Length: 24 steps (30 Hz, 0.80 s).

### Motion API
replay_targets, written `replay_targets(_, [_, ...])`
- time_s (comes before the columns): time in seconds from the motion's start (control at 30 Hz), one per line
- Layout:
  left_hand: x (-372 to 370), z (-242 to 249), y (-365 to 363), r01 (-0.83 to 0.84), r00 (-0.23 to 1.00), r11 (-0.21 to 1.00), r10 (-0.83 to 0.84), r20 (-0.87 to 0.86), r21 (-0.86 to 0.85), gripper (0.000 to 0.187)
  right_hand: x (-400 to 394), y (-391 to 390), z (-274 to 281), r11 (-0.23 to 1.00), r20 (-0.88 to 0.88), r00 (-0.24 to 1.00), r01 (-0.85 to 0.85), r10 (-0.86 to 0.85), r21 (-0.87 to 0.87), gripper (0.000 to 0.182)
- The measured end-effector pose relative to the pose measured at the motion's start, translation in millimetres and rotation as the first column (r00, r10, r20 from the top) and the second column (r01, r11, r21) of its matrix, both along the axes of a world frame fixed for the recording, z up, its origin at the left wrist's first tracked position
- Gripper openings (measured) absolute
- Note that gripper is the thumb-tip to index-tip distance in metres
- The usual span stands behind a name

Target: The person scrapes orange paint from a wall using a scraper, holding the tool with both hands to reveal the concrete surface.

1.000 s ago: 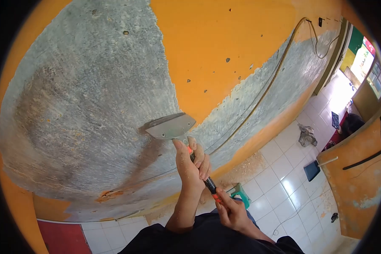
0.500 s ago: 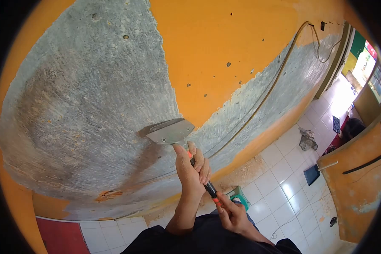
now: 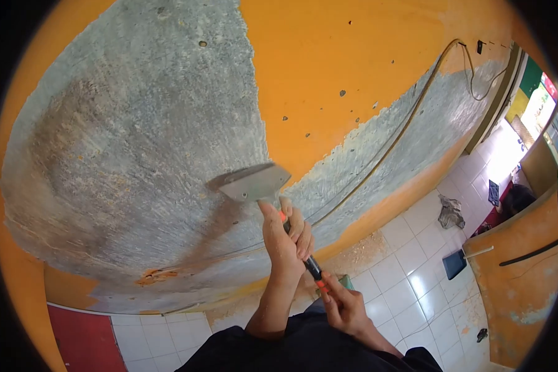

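Observation:
A wide-bladed scraper (image 3: 254,184) lies with its edge at the wall, by the lower tip of the orange paint (image 3: 304,68). My left hand (image 3: 286,239) is wrapped round the upper handle just below the blade, its thumb pointing up toward the metal. Lower down, my right hand (image 3: 347,307) grips the orange-and-black end of the handle (image 3: 314,269). Bare grey wall (image 3: 149,136), rough and scratched, spreads left of the blade. The blade throws a dark shadow on it.
A yellowish cable (image 3: 390,139) runs along the wall on the right. Paint scrapings (image 3: 359,254) lie at the wall's foot on the white tiles (image 3: 384,273). A dustpan (image 3: 454,265), a crumpled bag (image 3: 451,212) and a partly hidden person (image 3: 518,198) are farther right.
The scraper and both hands have shifted slightly right in the view, with the blade a little higher. The whole view has also moved a little. Both hands keep their hold.

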<state>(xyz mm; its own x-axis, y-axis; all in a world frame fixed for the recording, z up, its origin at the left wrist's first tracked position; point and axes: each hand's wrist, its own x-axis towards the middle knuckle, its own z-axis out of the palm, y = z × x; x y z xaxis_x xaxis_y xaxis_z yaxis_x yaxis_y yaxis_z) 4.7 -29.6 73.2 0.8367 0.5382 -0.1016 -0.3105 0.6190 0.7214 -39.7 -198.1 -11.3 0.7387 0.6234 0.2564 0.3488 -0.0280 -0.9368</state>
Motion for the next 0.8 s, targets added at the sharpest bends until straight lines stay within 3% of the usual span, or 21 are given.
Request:
replay_targets(0.1, [2.6,2.5,-1.1,-0.011,1.000,1.000,0.011,0.004,0.013,0.049,1.8,1.0,0.5,0.998,-0.032,0.999,0.032,-0.030,0.060,0.050])
replay_targets(0.3, [-0.6,-5.6,-4.4,0.000,1.000,0.999,0.001,0.013,-0.033,0.045,-1.5,-7.8,5.4,1.000,-0.087,0.996,0.020,-0.020,0.004,0.050])
replay_targets(0.6, [2.6,2.1,0.8,-0.005,0.998,1.000,0.005,0.064,0.008,0.048,3.1,5.4,-1.6,0.995,0.041,0.998,0.050,-0.054,0.085,0.051])
replay_targets(0.67, [-0.6,-5.5,0.6,-0.010,1.000,1.000,0.010,-0.028,0.004,0.049,-2.4,1.1,-4.8,1.000,-0.063,0.998,0.006,-0.004,0.026,0.051])
replay_targets(0.8, [1.6,-1.1,-1.2,-0.010,1.000,0.999,0.008,0.023,0.049,0.049,2.1,-0.9,-3.0,0.999,-0.067,0.998,-0.004,0.007,0.044,0.052])
